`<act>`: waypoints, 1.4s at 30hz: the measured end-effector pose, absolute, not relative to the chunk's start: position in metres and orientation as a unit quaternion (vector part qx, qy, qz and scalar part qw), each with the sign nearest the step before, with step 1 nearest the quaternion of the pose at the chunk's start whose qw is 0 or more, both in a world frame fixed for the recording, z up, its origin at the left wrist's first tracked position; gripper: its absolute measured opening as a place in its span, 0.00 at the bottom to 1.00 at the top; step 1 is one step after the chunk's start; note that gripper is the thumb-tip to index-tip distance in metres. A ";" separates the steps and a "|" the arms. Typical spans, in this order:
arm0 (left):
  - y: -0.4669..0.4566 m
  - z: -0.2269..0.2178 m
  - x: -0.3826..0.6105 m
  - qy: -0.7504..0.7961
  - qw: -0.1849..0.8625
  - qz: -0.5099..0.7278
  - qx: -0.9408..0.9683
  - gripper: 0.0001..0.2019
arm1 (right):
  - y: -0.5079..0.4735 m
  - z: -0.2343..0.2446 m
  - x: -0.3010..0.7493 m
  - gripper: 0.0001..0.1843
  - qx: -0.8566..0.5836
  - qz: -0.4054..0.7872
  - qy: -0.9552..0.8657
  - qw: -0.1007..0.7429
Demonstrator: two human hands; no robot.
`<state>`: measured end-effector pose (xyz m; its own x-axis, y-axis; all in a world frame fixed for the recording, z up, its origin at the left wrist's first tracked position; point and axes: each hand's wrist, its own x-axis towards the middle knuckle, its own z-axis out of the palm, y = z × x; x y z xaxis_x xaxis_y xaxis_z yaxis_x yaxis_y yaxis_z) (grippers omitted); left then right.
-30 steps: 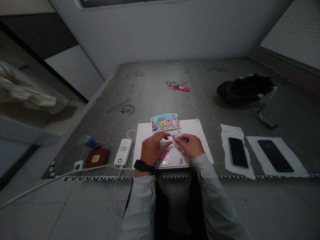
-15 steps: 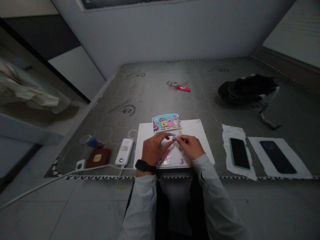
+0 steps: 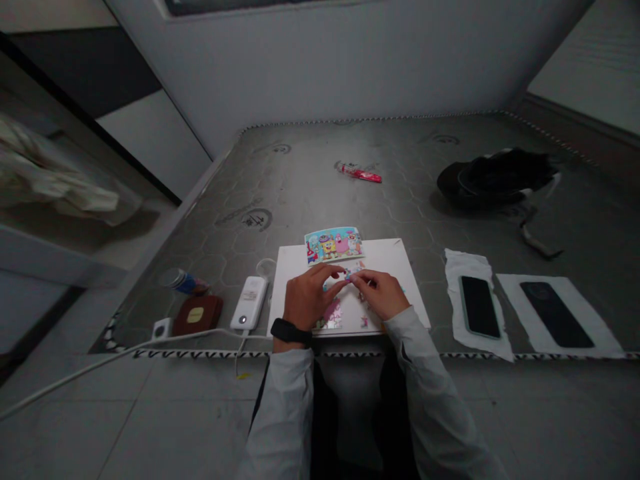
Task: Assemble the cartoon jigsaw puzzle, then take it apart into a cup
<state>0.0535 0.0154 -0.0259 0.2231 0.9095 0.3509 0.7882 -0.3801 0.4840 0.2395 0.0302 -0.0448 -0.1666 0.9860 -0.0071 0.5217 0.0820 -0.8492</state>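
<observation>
Over a white board point(image 3: 290, 263), my left hand point(image 3: 309, 297), with a black band on its wrist, curves its thumb and forefinger round a small colourful jigsaw puzzle piece point(image 3: 348, 274). The fingertips of my right hand point(image 3: 383, 293) pinch the same piece from the other side, close to my left thumb. Partly joined pink puzzle pieces point(image 3: 332, 315) lie below my left hand, and a loose piece point(image 3: 365, 322) is to their right. Other pieces are partly hidden by my hands. A cartoon picture card point(image 3: 334, 245) rests at the board's far edge.
Left of the board are a white power bank point(image 3: 249, 303) with a cable, a brown case point(image 3: 198, 315) and a blue can-like container point(image 3: 184, 282). Two phones point(image 3: 480, 307) on white sheets lie right. Farther back are a red packet point(image 3: 361, 174) and a black cap point(image 3: 493, 180).
My hands stay nearly in place, fingertips together at the piece. The view shifts very slightly; nothing else visibly moves.
</observation>
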 end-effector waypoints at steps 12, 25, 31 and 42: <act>0.015 -0.023 0.052 0.549 0.115 0.279 0.779 0.10 | 0.030 -0.038 0.237 0.16 -0.596 0.358 -0.635 0.338; 0.015 -0.025 0.050 0.549 0.104 0.276 0.782 0.13 | 0.030 -0.043 0.236 0.17 -0.585 0.364 -0.637 0.345; 0.013 -0.022 0.052 0.548 0.101 0.271 0.785 0.10 | 0.029 -0.040 0.235 0.18 -0.586 0.348 -0.641 0.353; 0.013 -0.025 0.052 0.552 0.092 0.287 0.778 0.10 | 0.030 -0.042 0.235 0.17 -0.585 0.362 -0.630 0.360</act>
<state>0.0524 0.0134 -0.0249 0.2267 0.9111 0.3444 0.8058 -0.3740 0.4591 0.2348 0.0302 -0.0420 -0.0551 0.9980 0.0296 0.4760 0.0523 -0.8779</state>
